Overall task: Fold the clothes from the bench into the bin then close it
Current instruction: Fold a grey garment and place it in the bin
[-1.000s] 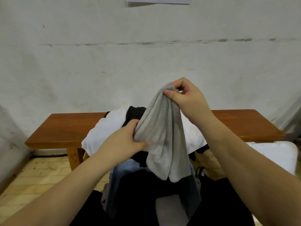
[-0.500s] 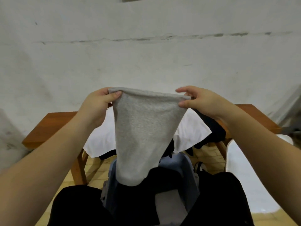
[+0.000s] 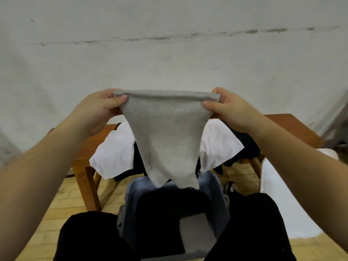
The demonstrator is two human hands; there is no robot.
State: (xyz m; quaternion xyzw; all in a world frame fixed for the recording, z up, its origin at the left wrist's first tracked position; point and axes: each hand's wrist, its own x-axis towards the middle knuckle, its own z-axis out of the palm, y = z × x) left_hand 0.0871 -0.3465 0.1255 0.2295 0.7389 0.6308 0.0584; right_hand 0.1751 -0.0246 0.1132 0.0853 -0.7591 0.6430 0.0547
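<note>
Fingers at grey garment's corners

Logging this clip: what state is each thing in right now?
Grey garment: held up, stretched by its top edge, unfolded.
Left hand: pinching one top corner.
Right hand: pinching the other.
Bin: open, clothes inside.
White garment: unfolded on the bench.

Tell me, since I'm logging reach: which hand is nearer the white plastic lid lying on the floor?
Right. The right hand pinches the grey knit garment's top corner on the side of the white plastic lid; the left hand pinches the opposite corner, farther away.
</note>
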